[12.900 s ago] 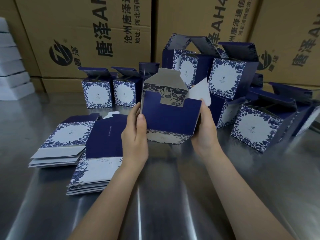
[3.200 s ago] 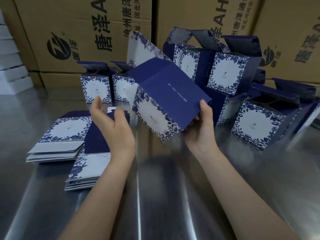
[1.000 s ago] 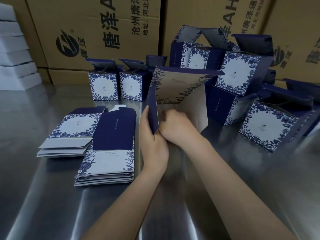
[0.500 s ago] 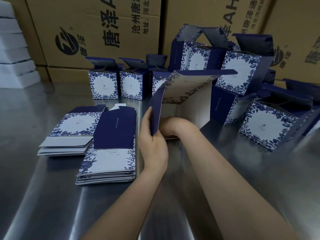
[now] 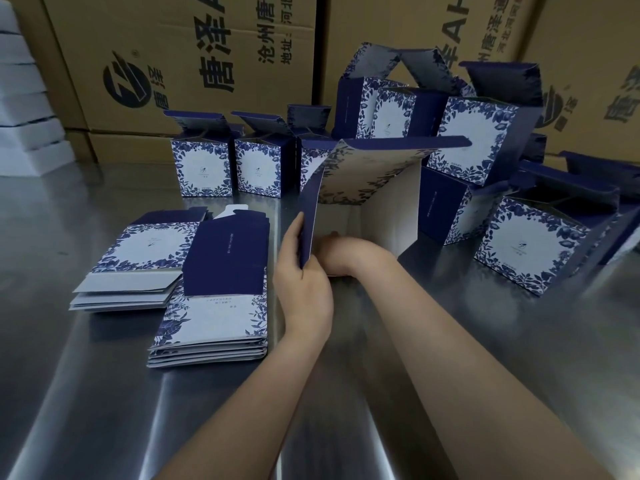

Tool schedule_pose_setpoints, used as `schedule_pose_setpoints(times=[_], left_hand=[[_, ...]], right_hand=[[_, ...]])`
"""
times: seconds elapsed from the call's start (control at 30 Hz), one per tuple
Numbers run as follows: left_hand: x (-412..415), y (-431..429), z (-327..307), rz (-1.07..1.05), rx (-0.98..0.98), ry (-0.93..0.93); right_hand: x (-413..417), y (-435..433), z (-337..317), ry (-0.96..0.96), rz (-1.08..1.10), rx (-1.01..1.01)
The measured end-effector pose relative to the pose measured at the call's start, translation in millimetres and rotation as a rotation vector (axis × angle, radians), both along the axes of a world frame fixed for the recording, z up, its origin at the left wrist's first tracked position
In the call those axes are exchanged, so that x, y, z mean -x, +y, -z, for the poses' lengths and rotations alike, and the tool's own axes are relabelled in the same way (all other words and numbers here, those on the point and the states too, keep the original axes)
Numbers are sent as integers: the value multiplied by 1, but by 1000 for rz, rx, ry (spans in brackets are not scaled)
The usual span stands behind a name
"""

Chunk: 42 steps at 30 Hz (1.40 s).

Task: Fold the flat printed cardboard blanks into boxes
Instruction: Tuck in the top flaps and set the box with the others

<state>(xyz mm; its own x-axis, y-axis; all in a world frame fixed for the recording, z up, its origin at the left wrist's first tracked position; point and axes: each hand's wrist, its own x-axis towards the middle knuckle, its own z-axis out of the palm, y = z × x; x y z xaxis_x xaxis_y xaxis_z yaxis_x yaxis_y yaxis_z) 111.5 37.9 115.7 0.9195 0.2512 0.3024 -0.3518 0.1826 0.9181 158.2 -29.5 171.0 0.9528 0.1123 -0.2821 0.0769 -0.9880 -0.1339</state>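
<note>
A half-formed blue and white box (image 5: 388,188) lies on its side on the steel table (image 5: 86,393), its open end facing me and its pale inside showing. My left hand (image 5: 304,282) grips the box's near left wall, thumb inside and fingers on the dark blue outside. My right hand (image 5: 341,252) reaches into the box; its fingers are hidden inside, near the bottom. Two stacks of flat printed blanks lie to the left: a near stack (image 5: 214,306) and a farther one (image 5: 138,265).
Several folded boxes with open lids stand in a row at the back (image 5: 202,168) and pile up at the right (image 5: 530,244). Large brown shipping cartons (image 5: 194,64) wall off the far edge. White foam slabs (image 5: 24,109) are stacked at far left.
The box has been turned from held up in the air to lying on the table with its opening toward me. My right hand has gone deeper inside it.
</note>
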Motion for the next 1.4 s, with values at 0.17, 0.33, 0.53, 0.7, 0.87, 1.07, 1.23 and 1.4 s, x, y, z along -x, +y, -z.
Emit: schedule_pose_setpoints(times=[0.17, 0.33, 0.53, 0.7, 0.87, 1.07, 1.23, 1.4], left_hand=[[-1, -1, 2, -23, -14, -9], [-1, 0, 3, -6, -4, -8], [-3, 0, 3, -17, -24, -21], [-2, 0, 4, -43, -22, -48], [-3, 1, 6, -32, -19, -45], [-4, 1, 4, -48, -4, -19], [-4, 1, 4, -78, -30, -46], [-4, 2, 6, -64, -47, -68]], right_hand=[[0, -3, 3, -194, 55, -52], [-2, 1, 7, -123, -1, -53], [-4, 3, 6, -16, -32, -132], [-4, -1, 7, -370, 137, -181], [-8, 5, 6, -161, 15, -37], [-10, 4, 11, -104, 32, -105], [-8, -1, 10, -456, 174, -122], [-11, 0, 11, -142, 145, -46]])
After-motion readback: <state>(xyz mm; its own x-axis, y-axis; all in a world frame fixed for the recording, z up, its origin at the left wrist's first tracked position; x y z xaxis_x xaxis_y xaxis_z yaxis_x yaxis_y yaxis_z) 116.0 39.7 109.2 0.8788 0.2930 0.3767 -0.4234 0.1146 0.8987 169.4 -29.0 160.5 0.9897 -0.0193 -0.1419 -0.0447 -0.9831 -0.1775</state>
